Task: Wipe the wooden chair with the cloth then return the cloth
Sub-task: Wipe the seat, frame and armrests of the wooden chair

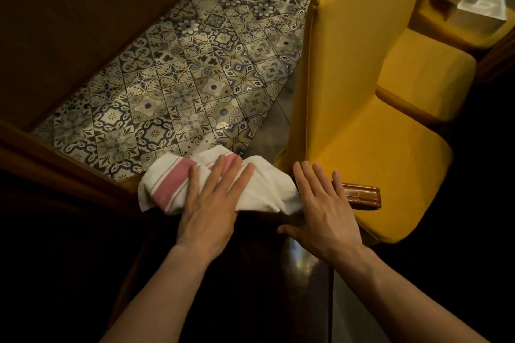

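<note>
A white cloth (259,189) with pink stripes lies bunched on the dark wooden top rail of a chair (362,196) at the centre of the view. My left hand (211,203) presses flat on the cloth, fingers spread. To its right, my right hand (320,209) rests flat on the same dark wood, fingers apart, just touching the cloth's right edge and holding nothing. The rail's polished brown end pokes out past my right fingers. Below my hands the wood is dark and glossy.
Yellow upholstered chairs (362,92) stand close on the right, one behind the other. A patterned tile floor (195,78) runs diagonally on the left, bordered by dark wooden panels (69,22). A tissue box (485,3) sits at top right.
</note>
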Action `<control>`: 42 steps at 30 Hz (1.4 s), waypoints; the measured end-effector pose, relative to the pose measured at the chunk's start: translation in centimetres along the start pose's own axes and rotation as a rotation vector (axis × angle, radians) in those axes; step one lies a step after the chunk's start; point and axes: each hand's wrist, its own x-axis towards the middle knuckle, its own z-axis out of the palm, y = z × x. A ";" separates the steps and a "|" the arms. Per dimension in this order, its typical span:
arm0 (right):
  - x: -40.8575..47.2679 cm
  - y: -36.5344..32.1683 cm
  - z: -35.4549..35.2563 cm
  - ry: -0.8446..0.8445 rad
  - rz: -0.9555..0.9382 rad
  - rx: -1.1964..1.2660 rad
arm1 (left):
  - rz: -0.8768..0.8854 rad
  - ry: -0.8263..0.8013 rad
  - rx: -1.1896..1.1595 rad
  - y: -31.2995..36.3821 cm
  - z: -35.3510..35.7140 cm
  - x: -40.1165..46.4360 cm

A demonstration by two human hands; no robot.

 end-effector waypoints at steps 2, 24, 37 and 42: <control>0.0 0.0 -0.1 -0.004 0.001 -0.008 | 0.003 0.006 -0.013 -0.2 0.1 0.1; -0.1 0.5 -0.2 -0.002 -0.037 0.022 | -0.398 0.107 -0.015 -3.3 0.1 -0.9; 0.0 1.5 -1.3 -0.050 -0.104 0.131 | -0.274 0.068 0.004 4.3 1.0 0.4; 0.3 2.4 -1.8 -0.093 -0.126 0.234 | -0.253 0.056 -0.004 4.2 0.8 0.2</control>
